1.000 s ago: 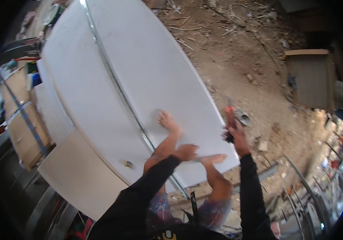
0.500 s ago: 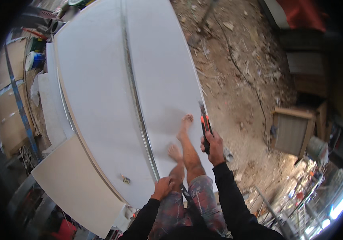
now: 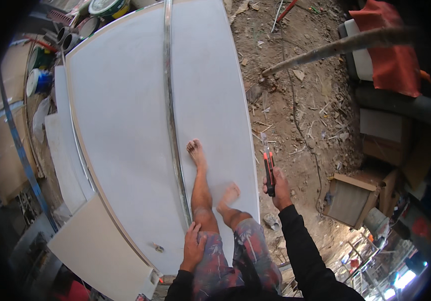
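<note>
My right hand point(image 3: 280, 190) is wrapped round a black and orange utility knife point(image 3: 268, 173), its blade extended and pointing away from me. The knife hangs over the ground just past the right edge of a large white board point(image 3: 115, 115). My left hand point(image 3: 193, 248) lies on my left thigh above the knee, fingers stretched out and holding nothing. Near its fingertips ends a long metal profile point(image 3: 171, 100) that runs lengthwise along the board. Both my bare feet are on the board, the left one ahead. A small tape measure point(image 3: 159, 248) lies to the left of my left hand.
Dirt ground with debris point(image 3: 305, 105) and a dark cable point(image 3: 300, 128) stretches to the right. A wooden pole point(image 3: 336, 49) slants there, and a wooden box frame point(image 3: 348, 203) stands nearer. Buckets point(image 3: 106, 7), stacked boards point(image 3: 67, 155) and a blue bar point(image 3: 24, 143) line the left.
My left foot has stepped forward past the right one. The left hand now lies flat on my thigh. The knife has shifted from over the board's edge to beyond it.
</note>
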Tool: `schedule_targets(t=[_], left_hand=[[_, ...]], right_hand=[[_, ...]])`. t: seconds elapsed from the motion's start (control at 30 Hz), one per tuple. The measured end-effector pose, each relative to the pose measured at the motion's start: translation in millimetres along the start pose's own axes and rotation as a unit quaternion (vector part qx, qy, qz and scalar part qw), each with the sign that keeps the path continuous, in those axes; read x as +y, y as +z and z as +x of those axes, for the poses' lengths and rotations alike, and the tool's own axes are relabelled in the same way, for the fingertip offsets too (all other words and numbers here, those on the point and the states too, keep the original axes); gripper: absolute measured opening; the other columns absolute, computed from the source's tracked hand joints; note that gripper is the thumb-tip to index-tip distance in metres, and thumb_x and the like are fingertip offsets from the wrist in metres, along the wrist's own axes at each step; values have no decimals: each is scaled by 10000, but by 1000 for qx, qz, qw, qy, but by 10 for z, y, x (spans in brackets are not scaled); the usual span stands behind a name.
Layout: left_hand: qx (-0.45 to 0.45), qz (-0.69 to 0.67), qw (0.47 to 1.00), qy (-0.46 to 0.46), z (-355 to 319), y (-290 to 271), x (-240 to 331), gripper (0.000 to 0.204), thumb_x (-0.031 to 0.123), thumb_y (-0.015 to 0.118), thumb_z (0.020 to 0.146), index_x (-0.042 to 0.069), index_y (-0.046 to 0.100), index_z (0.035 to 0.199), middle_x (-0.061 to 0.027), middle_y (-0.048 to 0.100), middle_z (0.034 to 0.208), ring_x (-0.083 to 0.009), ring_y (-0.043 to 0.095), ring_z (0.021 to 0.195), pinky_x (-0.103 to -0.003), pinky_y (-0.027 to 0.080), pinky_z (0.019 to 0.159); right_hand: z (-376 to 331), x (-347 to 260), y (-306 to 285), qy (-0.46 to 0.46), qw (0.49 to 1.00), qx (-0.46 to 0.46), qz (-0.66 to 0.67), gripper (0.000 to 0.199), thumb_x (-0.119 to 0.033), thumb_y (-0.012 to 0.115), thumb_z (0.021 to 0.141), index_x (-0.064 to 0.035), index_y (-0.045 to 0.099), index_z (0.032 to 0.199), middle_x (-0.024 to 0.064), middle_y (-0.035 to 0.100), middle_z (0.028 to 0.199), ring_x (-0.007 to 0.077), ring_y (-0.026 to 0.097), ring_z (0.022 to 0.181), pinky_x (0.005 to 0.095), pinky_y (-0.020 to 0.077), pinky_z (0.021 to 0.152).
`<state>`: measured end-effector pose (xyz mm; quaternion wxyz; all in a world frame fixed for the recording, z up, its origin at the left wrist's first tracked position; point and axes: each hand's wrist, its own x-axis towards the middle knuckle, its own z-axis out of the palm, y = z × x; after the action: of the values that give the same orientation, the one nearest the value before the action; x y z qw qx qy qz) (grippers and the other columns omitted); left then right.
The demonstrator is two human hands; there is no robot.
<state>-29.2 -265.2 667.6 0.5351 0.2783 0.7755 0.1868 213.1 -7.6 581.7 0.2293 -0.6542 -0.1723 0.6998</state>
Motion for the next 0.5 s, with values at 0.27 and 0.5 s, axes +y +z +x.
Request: schedule_targets(t=[0.27, 0.5], left_hand=[[-37, 73, 996, 39, 2329, -1318, 566, 369, 213, 586, 957, 1, 594, 1259, -198, 620, 1249, -334, 587, 1166, -407, 451, 1007], [-140, 156, 978, -14, 4167, -1846, 1249, 351, 227, 585, 959, -13, 629, 1211, -192, 684, 1150, -307, 650, 1072, -385, 495, 950]], right_hand=[[1116, -1020, 1050, -21, 1000, 4, 23, 246, -255, 513, 1005, -49, 440, 1118, 116, 626, 822, 164, 610, 548, 304, 515, 503], [2460, -2092, 1707, -10, 997, -2, -78, 340, -217, 523, 987, -37, 471, 1269, 88, 622, 785, 145, 577, 506, 295, 473, 454]])
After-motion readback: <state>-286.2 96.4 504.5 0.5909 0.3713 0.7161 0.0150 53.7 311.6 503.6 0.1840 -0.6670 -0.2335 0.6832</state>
